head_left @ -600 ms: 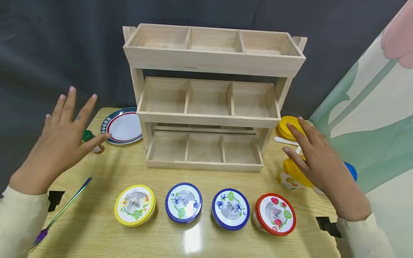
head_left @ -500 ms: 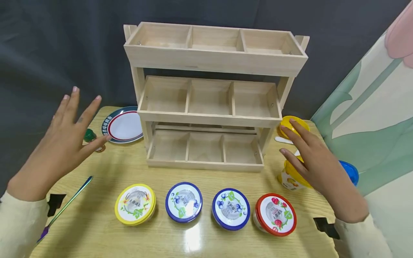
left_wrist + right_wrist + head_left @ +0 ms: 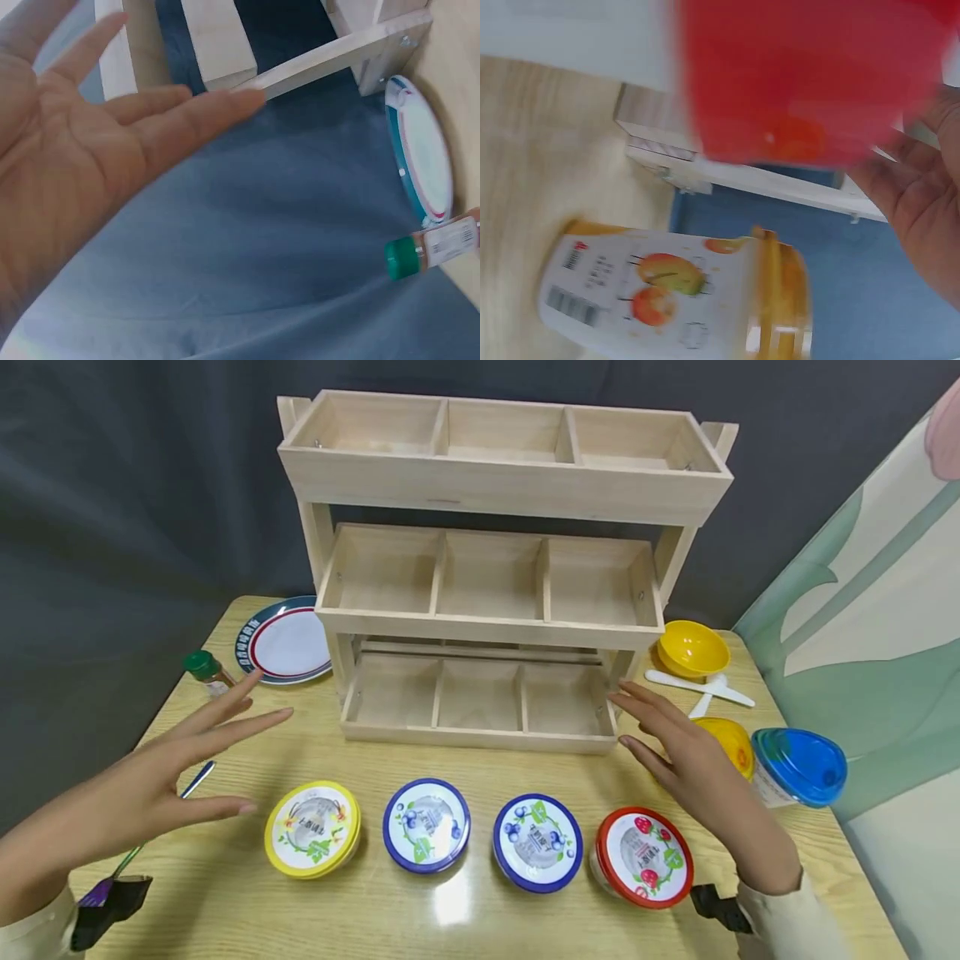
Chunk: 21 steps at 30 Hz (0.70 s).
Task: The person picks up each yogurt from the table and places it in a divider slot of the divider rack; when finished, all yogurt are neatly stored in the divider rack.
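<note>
So far nothing is shelved; our hands, left [image 3: 150,777] and right [image 3: 693,768], hover spread and empty (fingers straight); four round lidded cups [image 3: 426,825] wait on the bench [image 3: 480,927] before the bare three-tier wooden rack [image 3: 491,585].

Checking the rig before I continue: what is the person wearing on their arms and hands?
Both hands are bare: no gloves or rings visible. The left hand and right hand emerge from cream long sleeves ending at the wrists. A small black device, apparently the wrist camera mount, sits by each wrist, left and right.
</note>
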### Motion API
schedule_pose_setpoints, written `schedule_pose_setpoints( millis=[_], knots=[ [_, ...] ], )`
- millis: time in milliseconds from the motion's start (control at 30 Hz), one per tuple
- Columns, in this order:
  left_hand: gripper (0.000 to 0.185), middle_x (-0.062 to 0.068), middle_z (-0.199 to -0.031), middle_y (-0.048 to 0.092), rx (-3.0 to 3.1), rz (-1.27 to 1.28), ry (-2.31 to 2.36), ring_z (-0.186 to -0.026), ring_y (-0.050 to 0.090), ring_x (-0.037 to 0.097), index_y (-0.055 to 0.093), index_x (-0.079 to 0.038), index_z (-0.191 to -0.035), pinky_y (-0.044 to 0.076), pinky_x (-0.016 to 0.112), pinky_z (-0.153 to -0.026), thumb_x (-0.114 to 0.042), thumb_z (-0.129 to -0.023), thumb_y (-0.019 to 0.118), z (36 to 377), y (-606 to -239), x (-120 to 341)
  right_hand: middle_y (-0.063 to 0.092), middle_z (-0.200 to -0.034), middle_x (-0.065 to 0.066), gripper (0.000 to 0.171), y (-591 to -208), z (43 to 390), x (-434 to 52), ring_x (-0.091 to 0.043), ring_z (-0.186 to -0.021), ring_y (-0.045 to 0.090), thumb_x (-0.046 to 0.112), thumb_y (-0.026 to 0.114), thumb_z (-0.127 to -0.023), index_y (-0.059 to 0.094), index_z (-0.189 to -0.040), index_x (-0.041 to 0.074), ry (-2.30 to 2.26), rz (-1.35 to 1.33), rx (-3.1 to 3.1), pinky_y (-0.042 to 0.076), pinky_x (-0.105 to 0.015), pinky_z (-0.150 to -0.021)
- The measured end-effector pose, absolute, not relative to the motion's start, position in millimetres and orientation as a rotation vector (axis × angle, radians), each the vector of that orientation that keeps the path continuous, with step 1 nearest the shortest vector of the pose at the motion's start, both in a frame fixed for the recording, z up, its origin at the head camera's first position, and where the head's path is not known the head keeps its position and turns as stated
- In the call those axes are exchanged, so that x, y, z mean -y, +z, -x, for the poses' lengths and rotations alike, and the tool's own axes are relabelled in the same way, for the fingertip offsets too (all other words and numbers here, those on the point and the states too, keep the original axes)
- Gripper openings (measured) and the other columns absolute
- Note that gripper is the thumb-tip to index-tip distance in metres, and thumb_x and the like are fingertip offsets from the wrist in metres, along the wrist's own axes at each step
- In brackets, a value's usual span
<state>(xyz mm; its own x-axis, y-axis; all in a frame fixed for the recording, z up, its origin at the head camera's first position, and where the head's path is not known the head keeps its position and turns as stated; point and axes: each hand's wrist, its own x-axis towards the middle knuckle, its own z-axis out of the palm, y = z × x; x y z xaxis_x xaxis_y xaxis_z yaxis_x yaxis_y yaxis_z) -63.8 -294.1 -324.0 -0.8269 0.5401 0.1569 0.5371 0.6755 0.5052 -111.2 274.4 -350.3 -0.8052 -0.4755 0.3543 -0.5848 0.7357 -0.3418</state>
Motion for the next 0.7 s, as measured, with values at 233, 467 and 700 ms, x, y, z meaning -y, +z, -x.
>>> schedule_pose_setpoints(
  millis=[233, 467, 700],
  knots=[
    [0.087, -0.007, -0.180, 0.019, -2.729, -0.906, 1.025, -0.161, 0.013, -0.004, 0.054, -0.027, -0.161, 0.025, 0.012, -0.117, -0.018, -0.084, 0.094, 45, -354, 288, 0.046, -0.164, -0.024, 0.064, -359, 118, -278, -0.051, -0.139, 0.055, 0.000, 0.077, -0.099, 0.054, -0.158, 0.008, 0.787, -0.814, 2.844, 0.059, -0.056, -0.092],
    [0.075, -0.007, -0.180, 0.023, -2.648, -0.885, 1.160, -0.159, 0.018, -0.006, 0.062, -0.023, -0.154, 0.034, 0.008, -0.106, -0.017, -0.086, 0.093, 32, -387, 284, 0.043, -0.164, -0.031, 0.063, -373, 126, -284, -0.054, -0.135, 0.057, -0.003, 0.075, -0.100, 0.052, -0.158, 0.002, 0.849, -0.745, 2.933, 0.058, -0.061, -0.095],
    [0.070, -0.009, -0.180, 0.021, -2.379, -0.813, 1.445, -0.155, 0.023, -0.009, 0.063, -0.014, -0.152, 0.053, 0.023, -0.098, 0.004, -0.089, 0.086, 22, -415, 289, 0.047, -0.159, -0.035, 0.058, -387, 130, -287, -0.056, -0.123, 0.066, -0.005, 0.074, -0.100, 0.054, -0.154, -0.001, 0.892, -0.649, 2.955, 0.058, -0.061, -0.093]
  ],
)
